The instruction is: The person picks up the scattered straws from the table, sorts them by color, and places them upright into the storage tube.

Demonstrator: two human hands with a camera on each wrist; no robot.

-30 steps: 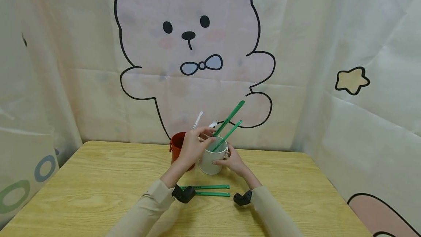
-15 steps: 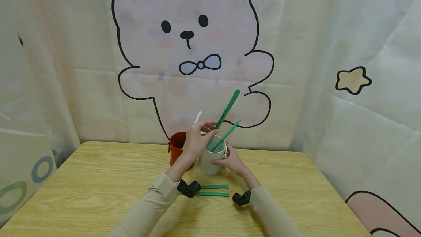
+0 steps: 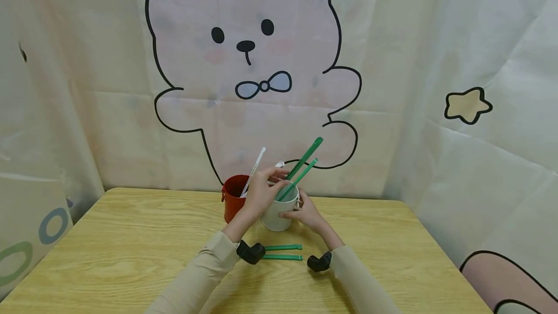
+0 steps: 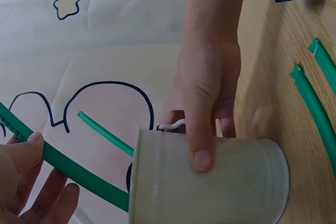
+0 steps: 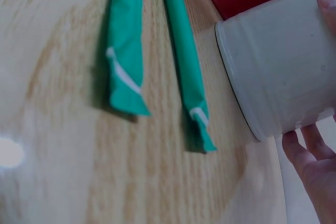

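Observation:
My left hand pinches a green paper-wrapped straw between thumb and fingers over the white pail. In the left wrist view, the straw's lower end passes inside the pail's rim. Another green straw leans in the same pail, its top sticking out to the right. My right hand grips the pail's right side near the handle, thumb across the front. To the left stands a red pail, partly behind my left hand, with a white wrapped straw standing in it.
On the wooden table, two green wrapped straws lie side by side in front of the pails, partly hidden by the left wrist's black camera. A printed curtain hangs behind the table's far edge.
The green straw in my left hand first rose and tilted more upright, then came down deeper into the white pail. My right hand stays on the pail.

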